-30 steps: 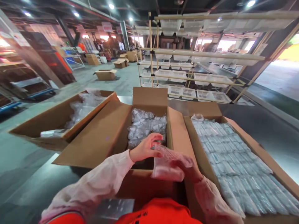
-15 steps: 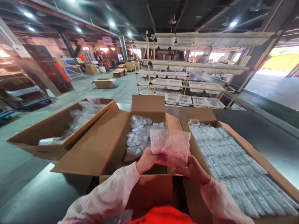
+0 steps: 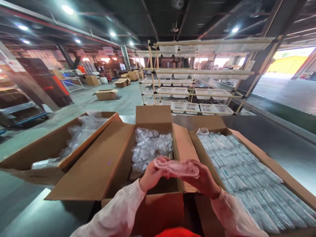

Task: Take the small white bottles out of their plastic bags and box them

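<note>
At the bottom of the frame, two white sleeves (image 3: 118,214) are reaching up toward the centre. The left hand (image 3: 151,174) is holding the left end of a bubble wrap (image 3: 179,168), with thumb on it, and the right hand (image 3: 206,180) is holding the right end; both grips are narrow, closing on the wrap. The wrap is showing its thin edge, just below the frame's centre, over the near part of the middle box (image 3: 153,115). Behind it, clear packs (image 3: 145,144) are lying in this box. At right, a box (image 3: 206,159) is holding rows of clear sleeves (image 3: 237,164); at left, another box (image 3: 29,153) is containing loose plastic (image 3: 82,133). Farther, in the upper right, a rack (image 3: 209,73) is carrying white bins (image 3: 168,91)
</note>
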A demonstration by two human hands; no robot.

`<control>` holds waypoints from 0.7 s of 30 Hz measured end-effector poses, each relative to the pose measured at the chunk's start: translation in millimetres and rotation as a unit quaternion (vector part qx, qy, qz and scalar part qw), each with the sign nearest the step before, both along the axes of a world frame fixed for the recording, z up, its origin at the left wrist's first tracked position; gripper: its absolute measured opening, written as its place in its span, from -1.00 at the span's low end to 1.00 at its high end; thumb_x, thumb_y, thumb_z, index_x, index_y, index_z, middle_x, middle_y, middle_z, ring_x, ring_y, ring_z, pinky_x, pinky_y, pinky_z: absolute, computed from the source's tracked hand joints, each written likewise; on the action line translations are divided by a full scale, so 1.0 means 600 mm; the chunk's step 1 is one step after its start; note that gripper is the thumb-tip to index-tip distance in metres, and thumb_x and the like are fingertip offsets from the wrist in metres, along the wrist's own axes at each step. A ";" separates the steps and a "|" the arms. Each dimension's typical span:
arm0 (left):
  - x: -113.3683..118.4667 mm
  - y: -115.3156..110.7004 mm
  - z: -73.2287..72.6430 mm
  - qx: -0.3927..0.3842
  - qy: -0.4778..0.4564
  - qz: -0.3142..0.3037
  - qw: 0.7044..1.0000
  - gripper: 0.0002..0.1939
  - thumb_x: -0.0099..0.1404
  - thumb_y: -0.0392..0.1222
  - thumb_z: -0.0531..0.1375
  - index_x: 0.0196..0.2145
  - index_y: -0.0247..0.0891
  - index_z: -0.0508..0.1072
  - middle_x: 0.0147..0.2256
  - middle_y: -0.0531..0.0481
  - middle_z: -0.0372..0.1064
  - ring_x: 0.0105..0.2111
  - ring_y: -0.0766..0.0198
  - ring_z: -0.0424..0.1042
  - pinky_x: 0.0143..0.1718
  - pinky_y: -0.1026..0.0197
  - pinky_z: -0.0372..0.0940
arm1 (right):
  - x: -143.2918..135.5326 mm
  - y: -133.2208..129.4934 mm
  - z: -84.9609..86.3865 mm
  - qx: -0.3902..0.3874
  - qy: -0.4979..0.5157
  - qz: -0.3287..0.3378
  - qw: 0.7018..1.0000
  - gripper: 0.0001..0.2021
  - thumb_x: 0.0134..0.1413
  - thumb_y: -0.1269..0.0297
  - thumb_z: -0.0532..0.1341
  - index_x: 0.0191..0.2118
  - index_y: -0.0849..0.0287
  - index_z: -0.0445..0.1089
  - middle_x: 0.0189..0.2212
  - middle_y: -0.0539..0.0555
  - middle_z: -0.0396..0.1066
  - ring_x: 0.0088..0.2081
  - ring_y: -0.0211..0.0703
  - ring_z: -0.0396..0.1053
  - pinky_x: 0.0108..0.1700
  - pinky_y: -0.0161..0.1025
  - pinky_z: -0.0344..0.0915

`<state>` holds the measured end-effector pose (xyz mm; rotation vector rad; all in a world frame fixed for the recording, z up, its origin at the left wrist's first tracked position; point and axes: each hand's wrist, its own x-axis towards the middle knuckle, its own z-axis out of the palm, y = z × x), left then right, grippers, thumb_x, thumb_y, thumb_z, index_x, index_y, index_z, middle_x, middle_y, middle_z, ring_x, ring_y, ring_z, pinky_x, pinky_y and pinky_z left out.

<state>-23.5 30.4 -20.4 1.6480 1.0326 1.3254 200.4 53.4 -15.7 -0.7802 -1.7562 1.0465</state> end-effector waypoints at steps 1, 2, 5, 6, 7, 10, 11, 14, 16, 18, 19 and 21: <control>-0.001 0.004 -0.001 0.018 0.006 -0.027 0.999 -0.58 0.21 0.16 0.18 -0.24 -0.27 0.51 -0.25 -0.17 0.45 -0.28 0.14 0.44 -0.19 0.08 0.35 | 0.000 0.004 -0.005 -0.021 0.013 -0.007 1.000 -0.71 -0.17 0.15 0.40 -0.32 0.16 0.40 -0.25 0.13 0.44 -0.24 -0.05 0.41 -0.15 -0.14 0.39; -0.002 0.007 -0.002 0.045 0.028 -0.055 0.997 -0.57 0.18 0.16 0.21 -0.21 -0.26 0.52 -0.20 -0.20 0.44 -0.20 0.11 0.44 -0.13 0.07 0.34 | -0.001 0.010 -0.011 -0.057 0.023 -0.010 0.998 -0.71 -0.12 0.10 0.36 -0.32 0.15 0.36 -0.31 0.11 0.43 -0.32 -0.10 0.40 -0.27 -0.18 0.40; 0.001 0.016 -0.011 0.086 0.121 -0.087 0.985 -0.62 0.09 0.07 0.33 -0.19 -0.18 0.56 -0.12 -0.20 0.41 -0.12 0.09 0.42 -0.09 0.09 0.33 | 0.002 0.032 -0.020 -0.156 -0.012 -0.020 0.988 -0.66 0.02 -0.08 0.18 -0.38 0.12 0.24 -0.51 0.01 0.35 -0.53 -0.19 0.29 -0.53 -0.24 0.28; 0.004 0.020 -0.017 0.073 0.134 -0.076 0.985 -0.66 0.08 0.04 0.34 -0.22 -0.17 0.57 -0.14 -0.19 0.41 -0.15 0.11 0.43 -0.14 0.12 0.35 | 0.003 0.039 -0.020 -0.144 -0.058 -0.022 0.988 -0.65 0.05 -0.10 0.14 -0.39 0.13 0.24 -0.52 0.02 0.34 -0.52 -0.17 0.29 -0.50 -0.22 0.27; 0.009 0.024 -0.025 0.041 0.132 -0.057 0.989 -0.69 0.11 0.04 0.31 -0.25 -0.18 0.58 -0.16 -0.18 0.41 -0.22 0.15 0.45 -0.21 0.15 0.38 | 0.003 0.044 -0.018 -0.104 -0.118 -0.021 0.987 -0.64 0.05 -0.10 0.15 -0.38 0.14 0.27 -0.49 0.05 0.38 -0.45 -0.12 0.33 -0.40 -0.16 0.29; 0.030 0.043 -0.050 -0.143 0.045 -0.009 0.989 -0.55 0.15 0.21 0.20 -0.31 -0.26 0.55 -0.23 -0.17 0.40 -0.47 0.25 0.42 -0.53 0.24 0.36 | -0.002 0.049 -0.010 0.068 -0.288 0.015 0.955 -0.55 -0.13 -0.01 0.36 -0.13 0.13 0.37 -0.18 0.14 0.47 -0.10 0.06 0.33 -0.03 -0.01 0.15; 0.038 0.051 -0.055 -0.215 0.004 -0.008 0.977 -0.47 0.12 0.28 0.18 -0.30 -0.28 0.53 -0.27 -0.17 0.41 -0.51 0.25 0.41 -0.61 0.25 0.32 | -0.006 0.049 -0.009 0.103 -0.332 0.026 0.937 -0.49 -0.14 0.06 0.39 -0.04 0.09 0.35 -0.10 0.13 0.45 -0.04 0.08 0.29 0.02 -0.01 0.08; 0.058 0.073 -0.060 -0.357 -0.103 -0.046 0.927 -0.36 0.06 0.36 0.19 -0.19 -0.28 0.49 -0.30 -0.16 0.45 -0.36 0.11 0.47 -0.56 0.25 0.34 | -0.005 0.065 -0.018 0.135 -0.424 0.028 0.895 -0.58 0.05 0.24 0.31 0.05 0.03 0.30 -0.07 0.08 0.45 -0.03 -0.03 0.27 0.00 -0.08 0.02; 0.061 0.085 -0.058 -0.380 -0.142 -0.060 0.912 -0.35 0.04 0.31 0.24 -0.08 -0.23 0.45 -0.13 -0.18 0.44 -0.17 0.04 0.45 -0.38 0.21 0.40 | 0.013 0.105 -0.031 0.132 -0.463 0.015 0.877 -0.67 0.11 0.27 0.26 0.02 0.06 0.33 -0.08 0.08 0.45 -0.04 -0.06 0.27 -0.03 -0.12 0.01; 0.055 0.096 -0.059 -0.386 -0.149 -0.022 0.910 -0.31 -0.02 0.28 0.31 -0.02 -0.19 0.42 0.00 -0.18 0.37 -0.07 0.04 0.40 -0.24 0.18 0.40 | 0.048 0.175 -0.046 0.118 -0.485 -0.006 0.867 -0.73 0.10 0.30 0.25 -0.05 0.08 0.38 -0.11 0.07 0.46 -0.04 -0.06 0.27 -0.05 -0.13 0.02; 0.049 0.101 -0.062 -0.388 -0.144 0.011 0.910 -0.28 -0.05 0.28 0.32 -0.02 -0.19 0.42 0.01 -0.17 0.37 -0.08 0.06 0.40 -0.23 0.18 0.39 | 0.072 0.221 -0.052 0.108 -0.490 -0.027 0.864 -0.76 0.09 0.33 0.24 -0.08 0.09 0.41 -0.13 0.06 0.47 -0.04 -0.05 0.28 -0.05 -0.13 0.03; 0.036 0.109 -0.071 -0.394 -0.132 0.079 0.906 -0.26 -0.10 0.32 0.32 -0.07 -0.21 0.45 -0.08 -0.16 0.42 -0.17 0.11 0.42 -0.28 0.22 0.37 | 0.125 0.325 -0.063 0.087 -0.496 -0.083 0.860 -0.79 0.09 0.39 0.19 -0.13 0.10 0.44 -0.18 0.06 0.49 -0.07 -0.01 0.31 -0.06 -0.10 0.06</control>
